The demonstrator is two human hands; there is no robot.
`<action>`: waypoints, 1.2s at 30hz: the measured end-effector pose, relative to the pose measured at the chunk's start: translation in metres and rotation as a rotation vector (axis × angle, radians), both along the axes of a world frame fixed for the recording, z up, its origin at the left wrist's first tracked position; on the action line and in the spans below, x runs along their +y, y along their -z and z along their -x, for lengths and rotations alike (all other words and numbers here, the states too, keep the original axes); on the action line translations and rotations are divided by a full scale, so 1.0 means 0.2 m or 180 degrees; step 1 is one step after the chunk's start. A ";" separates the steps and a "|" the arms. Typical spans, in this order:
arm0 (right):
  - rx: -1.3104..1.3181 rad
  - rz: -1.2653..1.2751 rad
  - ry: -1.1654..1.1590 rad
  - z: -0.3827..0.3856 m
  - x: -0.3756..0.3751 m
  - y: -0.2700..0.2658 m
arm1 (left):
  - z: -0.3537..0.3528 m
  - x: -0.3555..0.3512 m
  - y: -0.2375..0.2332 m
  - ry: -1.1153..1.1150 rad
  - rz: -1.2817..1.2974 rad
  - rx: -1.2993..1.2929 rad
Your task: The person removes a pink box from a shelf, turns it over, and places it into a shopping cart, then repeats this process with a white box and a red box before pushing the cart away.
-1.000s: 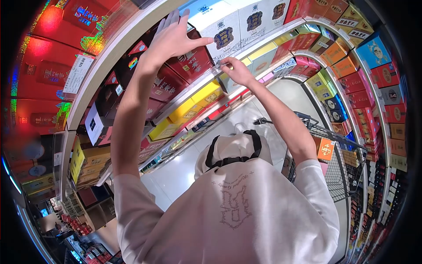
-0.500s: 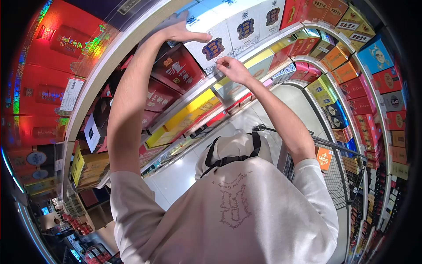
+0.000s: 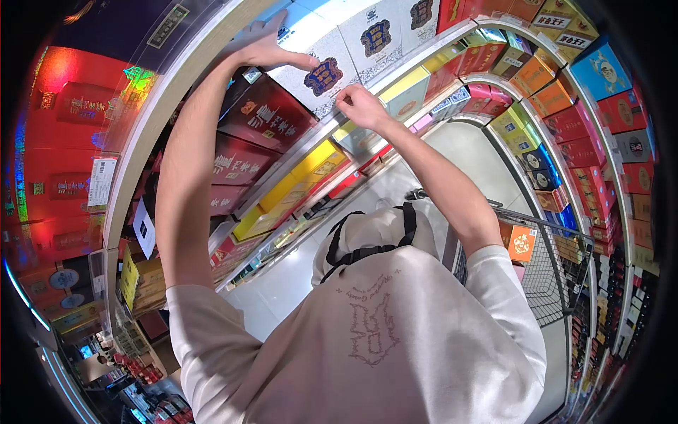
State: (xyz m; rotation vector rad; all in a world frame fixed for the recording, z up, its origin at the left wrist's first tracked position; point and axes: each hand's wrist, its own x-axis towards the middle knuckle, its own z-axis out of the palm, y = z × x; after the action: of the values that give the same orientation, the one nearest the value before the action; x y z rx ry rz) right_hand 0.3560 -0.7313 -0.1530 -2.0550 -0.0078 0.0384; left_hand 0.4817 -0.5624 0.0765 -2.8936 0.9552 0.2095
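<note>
A white box (image 3: pixel 314 60) with a dark blue emblem stands at the left end of a row of like boxes on a shelf. My left hand (image 3: pixel 267 49) lies spread at its left side, thumb stretched across the front face near the emblem and fingers reaching up along the side. At the box's lower right front, by the shelf edge, my right hand (image 3: pixel 362 107) has its fingers curled and pressed together; whether anything is between them is hidden. Two more white boxes (image 3: pixel 374 42) stand just to the right. Dark red boxes (image 3: pixel 270 112) are left of and below my left hand.
Yellow boxes (image 3: pixel 316 162) sit on a lower shelf. Right of my body is a wire shopping cart (image 3: pixel 540 283) with an orange box (image 3: pixel 521 244) in it. Shelves of coloured boxes (image 3: pixel 600 71) curve along the right. A price tag (image 3: pixel 102 180) hangs at the left.
The view has shifted slightly, so the shelf and hands appear further left. Both hands stay by the same white box, and the right fingers look more tightly curled.
</note>
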 end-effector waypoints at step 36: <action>0.0328 -0.0748 0.0382 0.10 0.01 0.22 | 0.04 0.06 0.10 0.0515 0.0526 -0.0379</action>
State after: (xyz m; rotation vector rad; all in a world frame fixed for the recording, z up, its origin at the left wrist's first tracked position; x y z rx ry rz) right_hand 0.3365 -0.7294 -0.1970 -1.8131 0.1674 0.0658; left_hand 0.4745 -0.5508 0.0573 -2.9130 1.2313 -0.0553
